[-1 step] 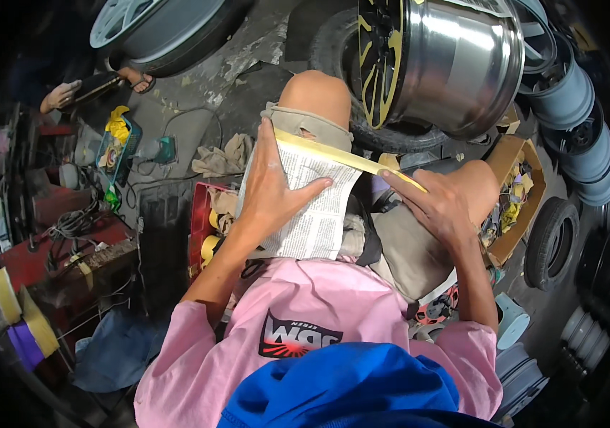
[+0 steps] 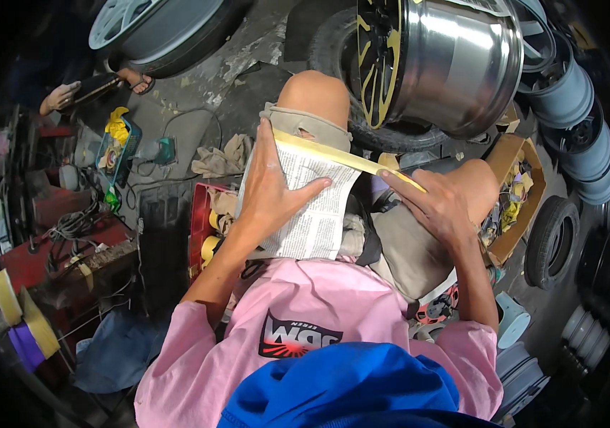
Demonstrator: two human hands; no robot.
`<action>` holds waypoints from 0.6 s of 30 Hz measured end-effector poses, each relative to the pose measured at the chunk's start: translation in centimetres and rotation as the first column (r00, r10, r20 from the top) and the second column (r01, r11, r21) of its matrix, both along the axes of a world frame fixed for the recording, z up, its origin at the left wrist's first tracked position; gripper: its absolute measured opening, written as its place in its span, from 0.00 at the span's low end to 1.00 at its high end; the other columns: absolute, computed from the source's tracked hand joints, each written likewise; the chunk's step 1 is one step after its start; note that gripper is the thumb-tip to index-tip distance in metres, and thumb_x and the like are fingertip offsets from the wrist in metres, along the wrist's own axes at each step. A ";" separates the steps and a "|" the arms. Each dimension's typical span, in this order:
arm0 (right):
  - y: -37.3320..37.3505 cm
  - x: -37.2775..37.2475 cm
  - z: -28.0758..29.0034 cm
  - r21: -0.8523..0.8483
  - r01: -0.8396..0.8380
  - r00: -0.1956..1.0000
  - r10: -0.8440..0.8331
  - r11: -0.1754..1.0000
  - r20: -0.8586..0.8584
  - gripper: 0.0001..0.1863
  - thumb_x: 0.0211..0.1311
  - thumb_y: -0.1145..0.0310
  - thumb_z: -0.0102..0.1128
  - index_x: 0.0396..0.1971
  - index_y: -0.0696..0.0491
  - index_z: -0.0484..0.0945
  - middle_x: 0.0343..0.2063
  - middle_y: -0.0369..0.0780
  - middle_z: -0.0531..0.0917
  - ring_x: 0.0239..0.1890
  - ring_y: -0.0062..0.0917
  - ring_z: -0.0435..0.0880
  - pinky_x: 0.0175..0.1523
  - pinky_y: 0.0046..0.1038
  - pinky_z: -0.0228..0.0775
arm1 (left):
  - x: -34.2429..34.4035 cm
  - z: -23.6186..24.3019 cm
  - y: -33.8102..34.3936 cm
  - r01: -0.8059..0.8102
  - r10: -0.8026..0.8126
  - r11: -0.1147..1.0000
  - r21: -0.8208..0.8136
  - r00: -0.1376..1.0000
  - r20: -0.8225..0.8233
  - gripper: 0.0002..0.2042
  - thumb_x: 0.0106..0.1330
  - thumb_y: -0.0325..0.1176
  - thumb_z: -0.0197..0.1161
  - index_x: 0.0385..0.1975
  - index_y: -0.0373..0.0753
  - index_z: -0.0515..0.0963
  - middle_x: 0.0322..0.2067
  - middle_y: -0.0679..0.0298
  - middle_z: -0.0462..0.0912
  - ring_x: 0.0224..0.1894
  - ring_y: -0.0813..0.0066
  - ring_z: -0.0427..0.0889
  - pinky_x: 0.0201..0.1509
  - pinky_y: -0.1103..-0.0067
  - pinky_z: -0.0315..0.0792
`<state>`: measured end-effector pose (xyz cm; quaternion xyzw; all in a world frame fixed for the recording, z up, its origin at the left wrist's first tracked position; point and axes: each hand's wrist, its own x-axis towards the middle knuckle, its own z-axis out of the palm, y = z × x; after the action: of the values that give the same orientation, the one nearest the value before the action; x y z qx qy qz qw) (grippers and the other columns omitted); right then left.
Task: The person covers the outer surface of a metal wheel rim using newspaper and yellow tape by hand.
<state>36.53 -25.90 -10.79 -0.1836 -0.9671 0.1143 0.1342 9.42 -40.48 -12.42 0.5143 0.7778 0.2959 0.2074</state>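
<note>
A sheet of newspaper (image 2: 305,207) lies over my left thigh. Along its far edge runs a pale yellow strip of masking tape (image 2: 326,155), stretched out to the right past the paper's corner. My left hand (image 2: 274,182) rests flat on the paper's left side, thumb spread across the print and fingertips at the tape's left end. Over my right thigh, my right hand (image 2: 437,200) is closed on the tape's other end, with the index finger extended along it. What sits beneath the right palm is hidden.
A polished wheel rim (image 2: 462,68) with yellow-masked spokes rests on a tyre ahead. To the right stand a cardboard box (image 2: 530,207) of scraps, a small tyre (image 2: 552,242) and stacked rims. At left are a red crate (image 2: 200,228), a basket (image 2: 130,146) and another person's hand (image 2: 62,96).
</note>
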 end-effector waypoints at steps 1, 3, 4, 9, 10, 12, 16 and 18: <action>0.0 0.1 -0.1 -0.015 -0.012 1.000 0.013 1.000 0.011 0.30 0.52 0.75 0.65 0.58 0.38 0.83 0.24 0.35 0.76 0.25 0.28 0.81 0.31 0.31 0.76 | 0.0 0.1 0.0 0.005 -0.005 1.000 0.000 1.000 0.000 0.63 0.52 0.45 0.81 0.75 0.20 0.39 0.70 0.32 0.59 0.72 0.42 0.64 0.75 0.64 0.60; 0.0 -0.1 -0.6 -0.007 -0.004 1.000 0.004 1.000 0.019 0.29 0.52 0.75 0.66 0.58 0.39 0.83 0.25 0.35 0.77 0.26 0.28 0.81 0.31 0.32 0.77 | 0.0 0.4 0.2 -0.007 0.009 1.000 -0.031 0.997 0.071 0.64 0.49 0.48 0.82 0.72 0.14 0.41 0.70 0.25 0.55 0.74 0.34 0.57 0.78 0.61 0.55; -0.1 -0.2 -0.8 0.001 -0.001 1.000 0.001 1.000 0.026 0.29 0.52 0.74 0.67 0.58 0.39 0.83 0.25 0.35 0.77 0.26 0.28 0.81 0.32 0.32 0.77 | 0.0 0.4 0.2 -0.002 0.004 1.000 -0.031 0.997 0.071 0.64 0.49 0.48 0.82 0.72 0.14 0.41 0.70 0.25 0.55 0.74 0.34 0.57 0.78 0.61 0.55; -0.2 -0.6 -1.4 -0.076 0.014 1.000 -0.012 0.997 0.026 0.26 0.56 0.70 0.69 0.58 0.40 0.83 0.25 0.36 0.77 0.26 0.30 0.81 0.32 0.33 0.76 | -0.2 0.6 0.3 0.025 -0.020 0.998 -0.054 0.996 0.082 0.67 0.48 0.49 0.83 0.73 0.16 0.37 0.72 0.26 0.50 0.76 0.35 0.54 0.79 0.60 0.52; -0.3 -0.7 -1.4 -0.096 0.023 0.999 -0.020 0.995 0.032 0.25 0.58 0.68 0.69 0.58 0.40 0.83 0.26 0.37 0.78 0.26 0.30 0.81 0.32 0.34 0.76 | -0.4 1.1 0.5 0.027 -0.022 0.998 -0.053 0.996 0.082 0.67 0.48 0.49 0.83 0.73 0.16 0.37 0.72 0.26 0.50 0.76 0.35 0.54 0.79 0.60 0.52; -0.6 -0.8 -1.0 -0.118 0.064 0.998 -0.064 0.991 0.003 0.24 0.59 0.66 0.70 0.58 0.42 0.82 0.26 0.37 0.78 0.27 0.31 0.81 0.33 0.34 0.75 | -1.0 3.0 0.9 -0.023 0.035 0.988 0.154 0.997 -0.071 0.57 0.50 0.47 0.82 0.72 0.20 0.52 0.69 0.34 0.62 0.74 0.40 0.60 0.76 0.59 0.56; -0.9 -0.3 0.1 -0.241 0.158 0.969 -0.197 0.958 -0.148 0.21 0.59 0.61 0.72 0.52 0.50 0.84 0.27 0.38 0.78 0.28 0.33 0.79 0.36 0.35 0.71 | -3.1 8.0 5.2 0.303 -0.243 0.924 0.232 0.936 -0.253 0.33 0.57 0.40 0.78 0.61 0.32 0.76 0.58 0.49 0.78 0.65 0.51 0.71 0.69 0.62 0.65; -0.7 0.0 0.7 -0.217 0.157 0.972 -0.189 0.964 -0.137 0.20 0.58 0.61 0.73 0.48 0.52 0.84 0.27 0.38 0.78 0.29 0.33 0.78 0.37 0.35 0.69 | -1.6 8.2 8.4 0.662 -0.598 0.745 0.077 0.715 -0.363 0.16 0.61 0.40 0.73 0.45 0.37 0.86 0.47 0.57 0.83 0.58 0.54 0.74 0.63 0.64 0.68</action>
<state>36.57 -26.64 -10.12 -0.2707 -0.9169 0.2149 0.1997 7.83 -32.06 -4.22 0.8078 0.5430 0.1980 0.1159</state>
